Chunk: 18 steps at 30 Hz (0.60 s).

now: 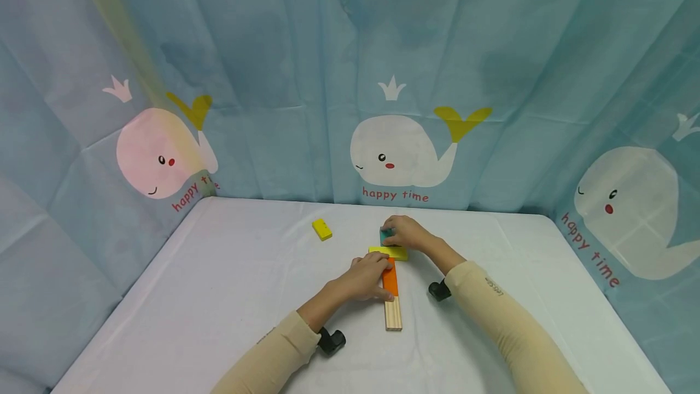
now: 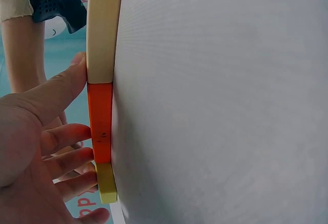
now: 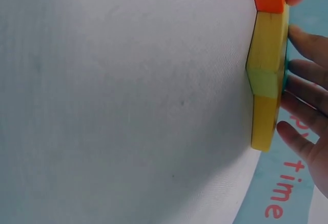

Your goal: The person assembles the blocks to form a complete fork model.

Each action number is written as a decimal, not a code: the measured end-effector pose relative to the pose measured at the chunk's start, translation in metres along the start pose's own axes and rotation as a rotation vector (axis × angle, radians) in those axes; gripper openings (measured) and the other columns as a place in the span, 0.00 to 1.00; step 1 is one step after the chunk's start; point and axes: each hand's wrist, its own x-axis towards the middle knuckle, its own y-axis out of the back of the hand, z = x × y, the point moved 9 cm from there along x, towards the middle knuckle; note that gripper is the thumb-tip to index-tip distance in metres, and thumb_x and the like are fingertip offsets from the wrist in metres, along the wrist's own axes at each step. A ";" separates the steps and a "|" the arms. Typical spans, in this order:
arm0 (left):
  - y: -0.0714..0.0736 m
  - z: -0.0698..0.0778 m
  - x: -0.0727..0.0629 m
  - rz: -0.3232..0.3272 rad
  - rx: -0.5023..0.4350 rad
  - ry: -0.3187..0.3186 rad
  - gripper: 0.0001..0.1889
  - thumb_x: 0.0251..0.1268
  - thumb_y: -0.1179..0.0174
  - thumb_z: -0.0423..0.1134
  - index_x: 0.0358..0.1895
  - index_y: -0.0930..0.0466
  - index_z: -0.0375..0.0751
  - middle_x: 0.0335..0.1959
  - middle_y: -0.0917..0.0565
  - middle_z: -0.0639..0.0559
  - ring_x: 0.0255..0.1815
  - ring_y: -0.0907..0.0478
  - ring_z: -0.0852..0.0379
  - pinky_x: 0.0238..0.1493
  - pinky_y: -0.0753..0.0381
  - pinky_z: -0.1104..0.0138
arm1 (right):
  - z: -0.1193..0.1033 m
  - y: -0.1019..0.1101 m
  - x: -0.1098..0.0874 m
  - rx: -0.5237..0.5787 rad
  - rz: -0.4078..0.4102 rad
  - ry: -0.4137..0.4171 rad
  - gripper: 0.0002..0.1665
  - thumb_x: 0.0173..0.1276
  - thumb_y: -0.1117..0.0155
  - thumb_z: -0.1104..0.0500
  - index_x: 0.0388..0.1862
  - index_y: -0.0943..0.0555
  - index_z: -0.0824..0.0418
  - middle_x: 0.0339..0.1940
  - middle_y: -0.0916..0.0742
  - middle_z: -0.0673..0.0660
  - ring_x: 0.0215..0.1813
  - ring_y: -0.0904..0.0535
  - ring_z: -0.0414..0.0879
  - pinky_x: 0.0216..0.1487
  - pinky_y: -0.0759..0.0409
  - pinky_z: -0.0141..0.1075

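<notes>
Flat blocks form a line on the white table: a bare wood block [image 1: 393, 316] nearest, an orange block [image 1: 391, 281], a crosswise yellow block [image 1: 398, 253] and a teal block [image 1: 383, 236] at the far end. My left hand [image 1: 361, 278] lies over the line's left side. In the left wrist view its thumb touches the wood block [image 2: 101, 34], and its spread fingertips reach the orange block [image 2: 101, 121] and yellow block [image 2: 106, 183]. My right hand [image 1: 407, 233] partly hides the teal block. Its spread fingertips rest at the tops of the far blocks, beside the yellow block [image 3: 267, 39].
A loose yellow block [image 1: 322, 229] lies farther back to the left. Black wrist cameras sit under both forearms, one by the left cuff [image 1: 302, 334] and one by the right cuff [image 1: 459, 275]. A blue whale-print curtain [image 1: 284, 151] hangs behind and along the sides of the table.
</notes>
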 end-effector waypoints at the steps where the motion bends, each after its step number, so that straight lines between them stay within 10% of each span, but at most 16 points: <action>1: 0.000 0.000 0.000 -0.001 0.001 0.001 0.36 0.53 0.30 0.58 0.63 0.27 0.45 0.70 0.31 0.50 0.73 0.39 0.53 0.68 0.36 0.50 | 0.000 0.000 0.000 0.001 0.002 -0.003 0.23 0.64 0.31 0.52 0.54 0.17 0.64 0.59 0.17 0.60 0.60 0.22 0.55 0.66 0.26 0.50; 18: 0.000 0.000 0.001 -0.017 0.032 -0.005 0.37 0.53 0.31 0.60 0.64 0.27 0.46 0.70 0.31 0.49 0.74 0.39 0.53 0.68 0.35 0.50 | 0.000 -0.002 -0.001 -0.027 0.007 -0.010 0.25 0.65 0.32 0.52 0.57 0.18 0.64 0.60 0.17 0.61 0.63 0.23 0.56 0.68 0.28 0.50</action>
